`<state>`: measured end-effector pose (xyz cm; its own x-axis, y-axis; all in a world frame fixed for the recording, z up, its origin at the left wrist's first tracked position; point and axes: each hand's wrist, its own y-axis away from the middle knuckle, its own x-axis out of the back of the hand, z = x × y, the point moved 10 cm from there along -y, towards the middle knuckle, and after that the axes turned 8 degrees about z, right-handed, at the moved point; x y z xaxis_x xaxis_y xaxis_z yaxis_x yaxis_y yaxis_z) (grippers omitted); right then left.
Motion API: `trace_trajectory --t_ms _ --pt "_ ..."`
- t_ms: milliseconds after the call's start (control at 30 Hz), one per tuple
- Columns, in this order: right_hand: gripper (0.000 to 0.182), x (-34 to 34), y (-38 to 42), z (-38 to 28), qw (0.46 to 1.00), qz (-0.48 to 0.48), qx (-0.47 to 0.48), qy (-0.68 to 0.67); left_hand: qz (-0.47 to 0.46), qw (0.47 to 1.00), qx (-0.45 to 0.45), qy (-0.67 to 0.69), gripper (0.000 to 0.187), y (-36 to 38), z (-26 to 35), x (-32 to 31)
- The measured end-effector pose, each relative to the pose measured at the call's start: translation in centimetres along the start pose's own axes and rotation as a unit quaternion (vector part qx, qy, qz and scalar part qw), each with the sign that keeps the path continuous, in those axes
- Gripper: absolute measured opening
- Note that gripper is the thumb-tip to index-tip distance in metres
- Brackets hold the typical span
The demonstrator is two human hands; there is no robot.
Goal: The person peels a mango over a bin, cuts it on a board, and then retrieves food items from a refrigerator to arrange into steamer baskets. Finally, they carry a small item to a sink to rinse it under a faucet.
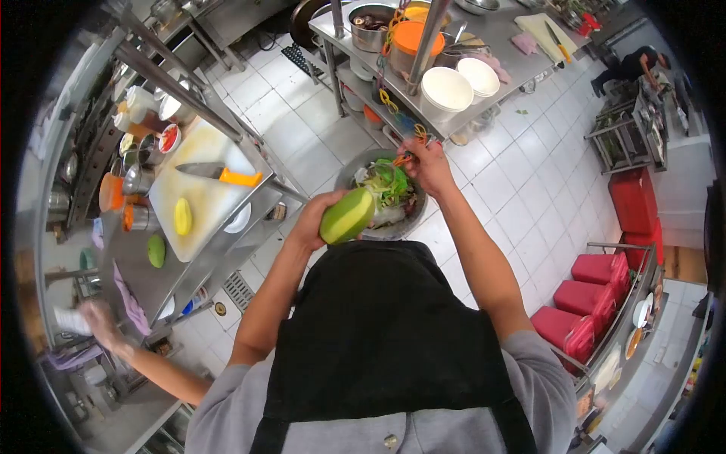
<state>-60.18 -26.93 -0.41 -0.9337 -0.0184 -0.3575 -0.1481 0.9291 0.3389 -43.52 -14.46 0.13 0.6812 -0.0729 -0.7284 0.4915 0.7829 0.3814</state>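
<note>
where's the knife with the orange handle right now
In the head view it lies on the white cutting board at the left, the orange-handled knife just above the peeled yellow mango, away from both hands.

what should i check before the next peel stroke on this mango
1. Left hand grips the green mango firmly: ok, fingers wrap its end.
2. Right hand holds the orange-handled peeler: ok, though the blade itself is too small to see.
3. Metal bowl sits under the mango to catch peelings: ok, scraps already lie in it.
4. Left fingers out of the blade's path: cannot tell.
5. Knife on the cutting board is out of the way: ok.
6. Another person's hand is away from the bowl: ok.
</note>
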Motion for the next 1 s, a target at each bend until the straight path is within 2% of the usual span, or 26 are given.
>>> trace_trajectory --t_ms 67,133,200,267,333,400,467,600,767,833,1000 --pt "0.016 1.4 -0.8 -0.4 1.000 0.021 0.003 0.015 0.017 0.999 -0.026 0.017 0.050 -0.3 0.1 0.6" --pt "0.017 1.4 0.7 -2.4 0.998 0.013 0.036 -0.046 0.041 0.997 -0.047 0.043 0.053 -0.1 -0.5 1.6" --pt "0.018 1.2 0.8 -2.8 0.998 -0.005 0.043 -0.042 0.114 0.980 -0.068 0.146 0.056 -1.1 -0.4 3.1" --pt "0.019 1.6 0.7 -3.4 0.987 0.042 0.119 0.098 0.145 0.977 -0.063 0.141 0.053 -1.6 -0.7 3.0" --pt "0.018 0.5 1.6 -4.3 0.992 0.040 0.109 0.051 0.211 0.969 -0.048 0.122 0.050 -2.4 -1.3 4.1" --pt "0.018 0.2 3.4 -4.2 0.995 0.045 0.089 0.007 0.192 0.974 -0.033 0.111 0.049 -2.6 -1.9 3.7" --pt "0.018 -2.1 4.7 -3.4 0.998 -0.033 0.058 0.019 0.168 0.981 -0.018 0.094 0.047 -3.2 -2.0 2.9" --pt "0.020 -4.6 6.7 -2.1 0.995 -0.086 0.038 0.022 0.153 0.983 -0.003 0.100 0.042 -4.2 -2.1 1.8" --pt "0.019 -5.0 7.0 -1.5 0.996 -0.079 0.028 0.022 0.141 0.985 0.004 0.096 0.038 -5.2 -3.0 2.7" --pt "0.019 -5.0 6.8 -1.5 0.994 -0.098 0.041 0.033 0.166 0.984 0.000 0.073 0.046 -5.5 -3.3 3.0" --pt "0.017 -4.1 6.0 -1.4 0.996 -0.074 0.031 0.030 0.192 0.980 0.014 0.046 0.047 -4.7 -3.4 2.6"
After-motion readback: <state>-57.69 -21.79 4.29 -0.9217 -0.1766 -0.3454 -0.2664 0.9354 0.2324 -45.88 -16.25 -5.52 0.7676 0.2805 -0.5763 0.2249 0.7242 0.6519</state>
